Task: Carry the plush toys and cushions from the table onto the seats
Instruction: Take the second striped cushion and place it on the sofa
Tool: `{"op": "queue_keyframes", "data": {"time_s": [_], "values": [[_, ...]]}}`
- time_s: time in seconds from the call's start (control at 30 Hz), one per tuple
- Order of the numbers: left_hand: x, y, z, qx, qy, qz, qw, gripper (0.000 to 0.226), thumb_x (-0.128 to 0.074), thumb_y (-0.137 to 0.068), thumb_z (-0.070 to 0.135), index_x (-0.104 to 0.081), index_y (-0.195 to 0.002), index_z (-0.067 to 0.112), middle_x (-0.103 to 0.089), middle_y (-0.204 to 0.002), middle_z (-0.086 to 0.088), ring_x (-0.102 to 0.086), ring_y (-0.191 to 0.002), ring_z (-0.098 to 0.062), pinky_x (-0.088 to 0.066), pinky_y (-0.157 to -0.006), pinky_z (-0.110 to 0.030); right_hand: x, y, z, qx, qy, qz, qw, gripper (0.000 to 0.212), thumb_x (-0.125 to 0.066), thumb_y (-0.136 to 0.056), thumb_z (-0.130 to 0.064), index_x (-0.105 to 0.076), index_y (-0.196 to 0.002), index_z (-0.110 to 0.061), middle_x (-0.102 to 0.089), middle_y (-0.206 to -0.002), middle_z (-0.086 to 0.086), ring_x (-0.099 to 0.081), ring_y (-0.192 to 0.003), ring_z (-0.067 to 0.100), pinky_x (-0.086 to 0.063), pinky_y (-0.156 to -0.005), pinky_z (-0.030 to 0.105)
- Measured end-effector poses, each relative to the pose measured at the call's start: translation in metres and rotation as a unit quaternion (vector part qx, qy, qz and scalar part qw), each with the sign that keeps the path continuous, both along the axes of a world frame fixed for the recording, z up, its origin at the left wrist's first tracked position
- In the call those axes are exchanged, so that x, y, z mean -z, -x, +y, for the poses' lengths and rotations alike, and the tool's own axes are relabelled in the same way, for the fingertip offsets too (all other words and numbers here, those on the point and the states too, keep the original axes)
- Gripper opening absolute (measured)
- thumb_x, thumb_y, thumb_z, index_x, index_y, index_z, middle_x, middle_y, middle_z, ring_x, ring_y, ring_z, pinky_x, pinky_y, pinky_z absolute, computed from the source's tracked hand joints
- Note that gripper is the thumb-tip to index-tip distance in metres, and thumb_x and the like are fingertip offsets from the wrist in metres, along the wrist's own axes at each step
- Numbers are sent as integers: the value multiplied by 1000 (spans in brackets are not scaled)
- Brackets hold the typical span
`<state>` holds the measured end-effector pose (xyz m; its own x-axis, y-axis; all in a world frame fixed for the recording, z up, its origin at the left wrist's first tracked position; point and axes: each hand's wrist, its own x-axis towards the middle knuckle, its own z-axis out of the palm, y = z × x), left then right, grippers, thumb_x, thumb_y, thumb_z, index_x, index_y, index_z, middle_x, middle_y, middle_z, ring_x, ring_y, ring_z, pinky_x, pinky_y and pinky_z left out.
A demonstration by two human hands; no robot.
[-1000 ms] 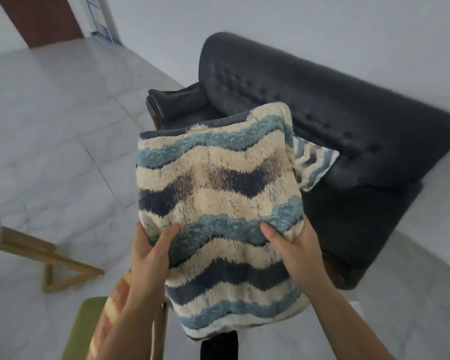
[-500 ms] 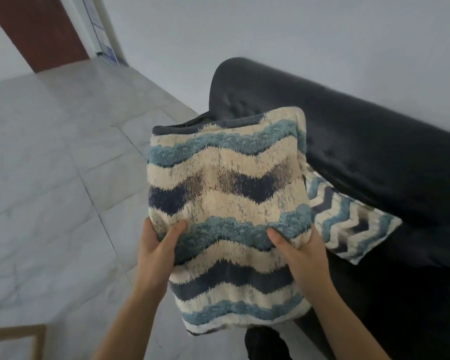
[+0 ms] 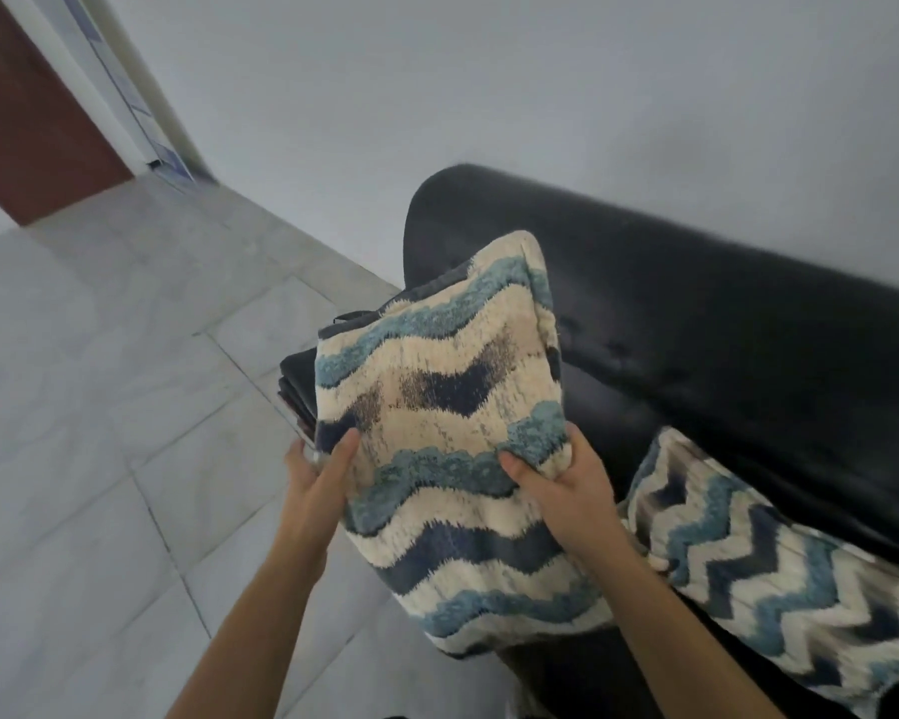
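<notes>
Cushion [image 3: 439,391] gripped w/ both hands [image 3: 567,493].

Pale grey marbled tiles cover the floor [image 3: 100,433], laid in large rectangles with thin dark joints [image 3: 170,542] that run slantwise across the left half of the view. A plain grey-white wall [image 3: 489,96] fills the top. In the upper left corner is a reddish-brown door [image 3: 27,111] edged by a white frame [image 3: 81,80]. Just beside the frame a narrow blue-and-white panel [image 3: 141,111] runs down the wall to the floor; its print is too blurred to read.
</notes>
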<state>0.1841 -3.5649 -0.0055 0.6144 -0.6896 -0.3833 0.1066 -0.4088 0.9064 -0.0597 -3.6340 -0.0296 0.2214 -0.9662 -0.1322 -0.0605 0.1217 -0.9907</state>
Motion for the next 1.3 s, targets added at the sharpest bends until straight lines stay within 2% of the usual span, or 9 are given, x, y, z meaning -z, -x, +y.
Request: {"op": "queue_keyframes", "data": {"time_s": [0.13, 0.3, 0.37, 0.43, 0.53, 0.7, 0.93, 1.13, 1.3], "values": [[-16, -39, -82, 113, 0, -234, 966, 108, -42, -81, 85, 2, -161, 27, -13, -169, -7, -22, -154, -34, -21, -123, -56, 3, -48, -64, 3, 3, 31, 999, 41, -85, -82, -20, -61, -112, -35, -73, -106, -17, -68, -93, -11, -54, -76, 11], [-9, -80, -215, 307, 141, -486, 806, 79, -37, -93, 70, -9, -157, 34, -3, -169, 1, -5, -157, -28, -14, -124, -60, 35, -115, -116, 67, 39, 131, 988, 43, -87, -78, -28, -58, -107, -43, -69, -107, -16, -65, -102, 2, -57, -87, 32], [-4, -94, -266, 385, 206, -548, 714, 69, -37, -97, 68, -25, -155, 34, -8, -170, -5, -4, -158, -30, -11, -123, -61, 46, -139, -135, 84, 61, 197, 975, 44, -87, -75, -33, -54, -100, -48, -66, -104, -17, -63, -100, 4, -56, -85, 36], [2, -108, -313, 498, 228, -613, 570, 64, -26, -99, 70, -49, -145, 32, -28, -167, -7, -10, -158, -32, -8, -121, -67, 53, -160, -156, 96, 67, 256, 960, 43, -86, -75, -35, -54, -101, -45, -61, -99, -18, -60, -96, 7, -53, -82, 37], [23, -130, -364, 607, 244, -620, 433, 70, -28, -94, 77, -73, -113, 28, -71, -120, 5, -53, -135, -26, -17, -118, -69, 58, -185, -177, 103, 78, 331, 935, 42, -84, -75, -39, -63, -111, -35, -54, -95, -22, -56, -90, 7, -49, -80, 36], [65, -148, -405, 642, 266, -509, 508, 48, -45, -87, 78, -58, -77, 33, -46, -76, 17, -47, -77, -11, -37, -92, -47, 69, -201, -190, 118, 28, 416, 901, 65, -82, -76, -48, -59, -135, -34, -59, -113, -15, -58, -105, 10, -47, -91, 31], [107, -139, -421, 643, 249, -405, 601, 39, -72, -80, 63, -43, -76, 37, -39, -68, 25, -43, -72, -7, -27, -83, -34, 119, -158, -185, 110, -131, 535, 827, 109, -67, -67, -82, -29, -158, -35, -42, -147, -7, -35, -142, 20, -17, -123, 46], [183, -155, -458, 638, 198, -403, 626, 35, -75, -79, 60, -49, -83, 36, -49, -74, 21, -49, -74, -10, -21, -84, -29, 218, -142, -217, 90, -119, 602, 785, 58, -70, -81, -58, -68, -121, -17, -65, -109, 7, -63, -105, 34, -44, -95, 49], [279, -166, -501, 640, 168, -467, 587, 51, -56, -81, 71, -68, -101, 24, -59, -85, 10, -56, -86, -23, -21, -86, -37, 288, -138, -262, 97, -98, 617, 775, 48, -71, -88, -48, -66, -125, -19, -65, -109, 10, -59, -106, 37, -37, -97, 50]]}}
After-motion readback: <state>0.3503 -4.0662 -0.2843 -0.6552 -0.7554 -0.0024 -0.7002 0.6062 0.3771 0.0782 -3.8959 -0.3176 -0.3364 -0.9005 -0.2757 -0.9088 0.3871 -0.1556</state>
